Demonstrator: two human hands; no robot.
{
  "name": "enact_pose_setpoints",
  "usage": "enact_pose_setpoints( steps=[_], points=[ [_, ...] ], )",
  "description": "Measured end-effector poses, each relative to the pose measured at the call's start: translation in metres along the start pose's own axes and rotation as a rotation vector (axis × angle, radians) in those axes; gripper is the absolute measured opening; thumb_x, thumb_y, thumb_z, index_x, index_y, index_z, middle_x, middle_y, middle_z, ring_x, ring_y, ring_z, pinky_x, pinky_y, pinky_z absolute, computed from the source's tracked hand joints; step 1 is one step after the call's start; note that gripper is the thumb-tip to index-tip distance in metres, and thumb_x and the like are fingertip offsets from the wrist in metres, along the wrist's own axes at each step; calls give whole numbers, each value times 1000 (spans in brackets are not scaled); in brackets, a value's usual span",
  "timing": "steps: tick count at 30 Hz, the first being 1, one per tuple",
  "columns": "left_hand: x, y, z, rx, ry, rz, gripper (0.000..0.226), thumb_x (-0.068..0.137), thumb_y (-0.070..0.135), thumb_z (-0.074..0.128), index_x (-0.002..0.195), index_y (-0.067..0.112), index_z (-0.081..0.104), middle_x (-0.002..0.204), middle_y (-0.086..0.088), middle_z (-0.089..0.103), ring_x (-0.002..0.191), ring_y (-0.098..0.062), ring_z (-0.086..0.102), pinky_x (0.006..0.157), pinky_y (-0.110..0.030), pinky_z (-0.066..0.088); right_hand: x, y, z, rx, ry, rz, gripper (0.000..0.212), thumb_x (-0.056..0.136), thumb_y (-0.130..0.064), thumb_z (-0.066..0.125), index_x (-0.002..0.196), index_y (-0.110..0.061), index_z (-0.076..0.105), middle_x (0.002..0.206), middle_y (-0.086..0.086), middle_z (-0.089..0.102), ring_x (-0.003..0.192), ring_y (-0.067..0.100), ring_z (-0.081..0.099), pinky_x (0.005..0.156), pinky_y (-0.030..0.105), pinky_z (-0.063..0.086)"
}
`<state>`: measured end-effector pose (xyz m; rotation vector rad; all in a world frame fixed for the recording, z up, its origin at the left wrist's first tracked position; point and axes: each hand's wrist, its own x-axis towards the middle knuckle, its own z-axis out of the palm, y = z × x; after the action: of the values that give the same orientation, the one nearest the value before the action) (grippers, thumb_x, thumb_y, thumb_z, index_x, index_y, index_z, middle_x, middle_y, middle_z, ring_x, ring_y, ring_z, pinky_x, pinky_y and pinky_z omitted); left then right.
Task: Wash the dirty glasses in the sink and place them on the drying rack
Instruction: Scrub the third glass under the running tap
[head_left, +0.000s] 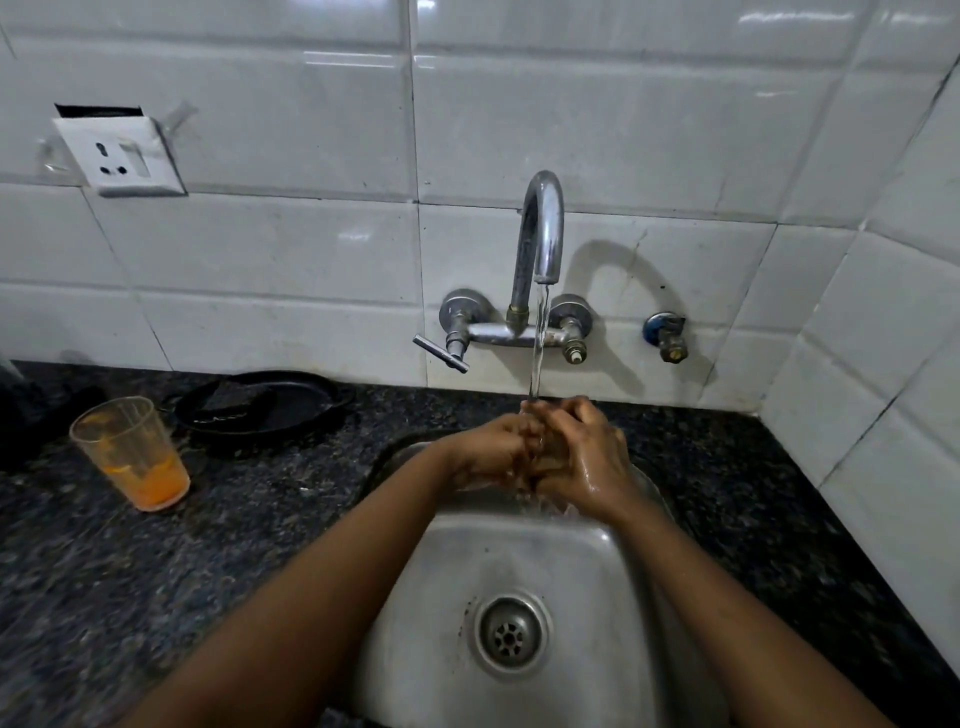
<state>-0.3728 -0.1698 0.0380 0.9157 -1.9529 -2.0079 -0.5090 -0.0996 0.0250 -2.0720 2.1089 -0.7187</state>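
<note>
Under the running tap (540, 234), left hand (496, 447) and right hand (582, 457) rub together, fingers curled against each other, holding nothing; looks like rinsing before washing. Well left of them, the juice-stained glass (132, 452) waits on the counter (249, 519); next, reach for it

Both bare forearms come up from the bottom of the frame and meet just right of center. Left hand (498, 447) and right hand (582, 457) are pressed together, fingers curled and interlocked, wet and glistening, knuckles up.
</note>
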Motion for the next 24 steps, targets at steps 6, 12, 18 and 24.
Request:
enact_pose_setpoints(
  steps=[6, 12, 18, 24],
  points=[
    [3, -2, 13, -366, 296, 104, 37, 96, 34, 35, 101, 10, 62, 88, -7, 68, 86, -22, 64, 84, -39, 49, 12, -19, -11, -286, 57, 82, 71, 74, -49, 67, 136, -33, 36, 133, 7, 38, 124, 24, 35, 101, 47, 29],
    [18, -22, 36, -488, 532, 210, 46, 101, 36, 26, 111, 7, 59, 108, -15, 67, 99, -26, 64, 75, -34, 55, 14, -33, -11, -611, -82, -41, 61, 79, -33, 66, 133, -22, 38, 138, 9, 34, 126, 27, 33, 100, 47, 29],
    [26, -32, 29, -523, 621, 128, 39, 97, 38, 38, 74, 12, 57, 60, -5, 60, 52, -14, 56, 50, -24, 46, 12, -16, -31, -412, -374, 104, 65, 65, -38, 78, 118, -18, 46, 117, 5, 57, 103, 25, 56, 82, 37, 46],
    [26, -22, 21, -540, 689, 188, 40, 87, 39, 58, 56, 15, 50, 39, 3, 46, 37, -9, 40, 44, -22, 37, -8, 2, -35, 829, -569, 476, 62, 73, -10, 76, 123, -13, 40, 115, 14, 59, 84, 24, 67, 75, 45, 59]
  ],
)
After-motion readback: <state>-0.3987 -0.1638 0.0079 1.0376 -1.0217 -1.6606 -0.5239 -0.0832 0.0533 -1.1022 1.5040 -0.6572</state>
